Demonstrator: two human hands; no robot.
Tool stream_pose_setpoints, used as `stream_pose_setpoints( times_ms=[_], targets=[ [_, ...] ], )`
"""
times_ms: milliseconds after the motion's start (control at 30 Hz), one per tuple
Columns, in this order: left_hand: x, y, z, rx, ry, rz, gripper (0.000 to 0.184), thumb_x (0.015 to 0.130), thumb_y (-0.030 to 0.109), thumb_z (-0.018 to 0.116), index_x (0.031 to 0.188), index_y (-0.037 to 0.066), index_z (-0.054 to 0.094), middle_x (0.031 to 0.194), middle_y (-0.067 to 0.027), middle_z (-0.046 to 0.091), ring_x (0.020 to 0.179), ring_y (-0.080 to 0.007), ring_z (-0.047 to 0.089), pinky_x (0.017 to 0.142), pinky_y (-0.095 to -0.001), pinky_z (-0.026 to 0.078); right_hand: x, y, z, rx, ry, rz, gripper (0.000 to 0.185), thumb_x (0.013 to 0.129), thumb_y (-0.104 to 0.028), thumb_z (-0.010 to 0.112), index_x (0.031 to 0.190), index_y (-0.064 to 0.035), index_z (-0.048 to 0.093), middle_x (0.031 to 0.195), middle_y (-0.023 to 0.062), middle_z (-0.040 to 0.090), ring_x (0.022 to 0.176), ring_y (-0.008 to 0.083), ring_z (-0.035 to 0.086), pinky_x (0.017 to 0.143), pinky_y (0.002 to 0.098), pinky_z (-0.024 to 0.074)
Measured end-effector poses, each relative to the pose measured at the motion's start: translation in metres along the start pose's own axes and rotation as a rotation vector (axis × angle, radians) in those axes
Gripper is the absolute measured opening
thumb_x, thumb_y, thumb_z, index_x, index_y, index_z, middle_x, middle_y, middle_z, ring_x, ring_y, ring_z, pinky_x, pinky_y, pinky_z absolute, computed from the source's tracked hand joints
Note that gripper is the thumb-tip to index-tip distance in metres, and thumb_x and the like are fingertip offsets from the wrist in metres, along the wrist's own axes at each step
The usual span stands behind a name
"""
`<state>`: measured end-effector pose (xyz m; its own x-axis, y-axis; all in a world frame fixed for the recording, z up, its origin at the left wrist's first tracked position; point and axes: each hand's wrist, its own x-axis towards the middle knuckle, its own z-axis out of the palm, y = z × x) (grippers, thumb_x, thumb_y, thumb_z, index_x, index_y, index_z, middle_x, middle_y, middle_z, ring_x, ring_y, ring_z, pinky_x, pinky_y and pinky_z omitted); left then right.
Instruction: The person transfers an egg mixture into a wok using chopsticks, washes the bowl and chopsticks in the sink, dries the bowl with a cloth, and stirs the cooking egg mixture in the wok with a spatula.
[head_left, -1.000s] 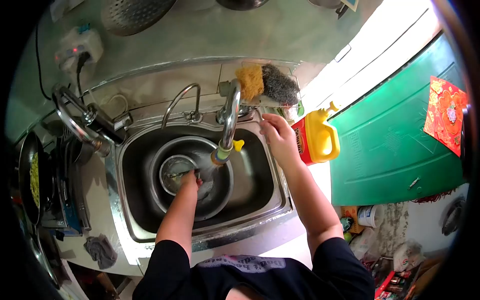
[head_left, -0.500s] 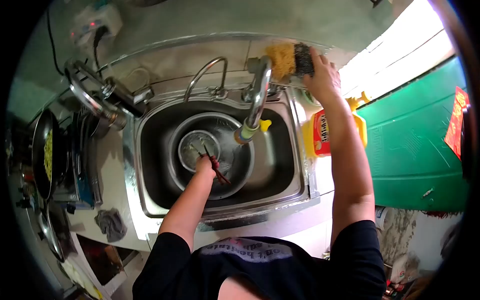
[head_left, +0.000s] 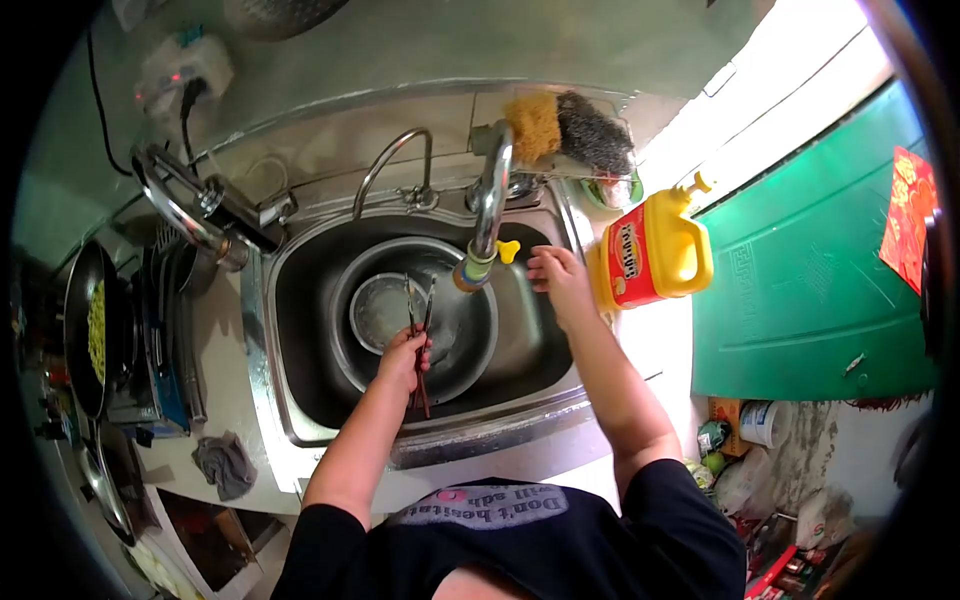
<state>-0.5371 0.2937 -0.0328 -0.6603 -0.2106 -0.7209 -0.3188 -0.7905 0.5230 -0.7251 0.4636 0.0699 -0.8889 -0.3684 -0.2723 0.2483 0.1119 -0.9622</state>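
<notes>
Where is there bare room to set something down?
White counter left of the rounded steel sink, behind the crumpled grey cloth; also the sink floor right of the round steel basin. Crowded: back right, with fuzzy yellow scourer, fuzzy black scourer and yellow plastic jug.

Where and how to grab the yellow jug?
Probably by the loop handle, coming from the side away from the sink. The handle bows out there with a finger gap; the sink side of the jug is labelled body. The right hand would have to reach round.
</notes>
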Motion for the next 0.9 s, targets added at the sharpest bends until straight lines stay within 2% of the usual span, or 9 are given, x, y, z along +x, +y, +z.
stream_pose_setpoints(
  times_ms=[133,167,233,400,467,600,667,800,900],
  targets=[
    [-0.012,0.004,0.003,-0.014,0.070,-0.036,0.012,0.082,0.010,0.046,0.094,0.012,0.046,0.068,-0.0032,0.048,0.049,-0.0110,0.043,0.040,-0.0229,0.034,0.017,-0.028,0.022,-0.306,0.075,-0.424,0.013,0.079,-0.008,0.051,0.087,0.0017,0.054,0.074,0.0089,0.057,0.064,0.0157,0.055,0.058,0.0265,0.0438],
    [-0.014,0.005,0.002,0.004,0.070,-0.031,0.012,0.082,0.010,0.046,0.094,0.012,0.046,0.068,-0.0032,0.048,0.049,-0.0111,0.043,0.040,-0.0229,0.034,0.020,-0.040,0.024,-0.469,0.171,-0.522,0.015,0.077,-0.008,0.054,0.088,0.0014,0.054,0.079,0.0132,0.056,0.071,0.0238,0.055,0.062,0.0300,0.0436],
    [-0.022,0.008,0.005,0.015,0.069,-0.016,0.012,0.082,0.011,0.047,0.094,0.013,0.047,0.069,-0.0032,0.049,0.049,-0.0111,0.043,0.041,-0.0228,0.035,0.022,-0.083,0.026,-0.714,0.273,-1.061,0.021,0.074,-0.008,0.056,0.092,0.0009,0.052,0.087,0.0151,0.055,0.084,0.0313,0.051,0.070,0.0349,0.0426],
    [-0.033,0.006,0.012,0.020,0.045,-0.012,0.013,0.082,0.012,0.048,0.095,0.013,0.047,0.071,-0.0037,0.051,0.049,-0.0109,0.043,0.041,-0.0229,0.036,0.059,-0.151,0.044,-0.720,0.376,-0.909,0.035,0.070,-0.013,0.059,0.101,0.0003,0.048,0.094,0.0180,0.054,0.094,0.0353,0.048,0.079,0.0377,0.0407],
    [-0.038,0.007,0.015,0.025,0.044,0.000,0.013,0.082,0.012,0.048,0.095,0.013,0.047,0.072,-0.0040,0.052,0.050,-0.0107,0.044,0.042,-0.0227,0.036,0.077,-0.157,0.038,-0.759,0.068,-0.626,0.036,0.070,-0.012,0.056,0.103,-0.0001,0.048,0.094,0.0208,0.054,0.093,0.0368,0.049,0.081,0.0376,0.0403],
    [-0.049,0.010,0.014,-0.055,0.060,0.005,0.013,0.082,0.011,0.049,0.095,0.013,0.047,0.073,-0.0041,0.053,0.051,-0.0106,0.045,0.042,-0.0222,0.036,0.017,-0.147,0.014,-0.186,0.192,-0.836,0.024,0.072,-0.002,0.047,0.096,0.0006,0.051,0.087,0.0127,0.056,0.081,0.0192,0.055,0.073,0.0277,0.0432],
    [-0.047,0.009,0.010,-0.062,0.002,0.020,0.012,0.082,0.011,0.048,0.094,0.013,0.047,0.074,-0.0040,0.054,0.051,-0.0109,0.046,0.042,-0.0224,0.036,-0.016,-0.093,-0.006,-0.388,0.239,-0.749,0.022,0.074,0.000,0.045,0.095,0.0004,0.049,0.085,0.0085,0.055,0.076,0.0125,0.052,0.068,0.0238,0.0425],
    [-0.043,0.001,0.024,-0.069,0.026,0.022,0.008,0.081,0.011,0.050,0.089,0.012,0.048,0.071,-0.0040,0.054,0.051,-0.0107,0.045,0.041,-0.0220,0.034,-0.065,0.056,0.032,0.030,-0.001,-0.027,0.023,0.079,-0.008,0.046,0.101,-0.0026,0.045,0.090,0.0061,0.049,0.083,0.0130,0.047,0.076,0.0258,0.0399],
    [-0.042,-0.010,0.037,0.001,0.039,0.019,0.006,0.081,0.009,0.048,0.087,0.010,0.048,0.070,-0.0040,0.050,0.049,-0.0126,0.042,0.041,-0.0236,0.033,-0.068,0.112,0.088,0.155,-0.051,0.223,0.023,0.081,-0.013,0.048,0.101,-0.0016,0.045,0.094,0.0088,0.050,0.084,0.0146,0.049,0.071,0.0273,0.0430]
  ],
)
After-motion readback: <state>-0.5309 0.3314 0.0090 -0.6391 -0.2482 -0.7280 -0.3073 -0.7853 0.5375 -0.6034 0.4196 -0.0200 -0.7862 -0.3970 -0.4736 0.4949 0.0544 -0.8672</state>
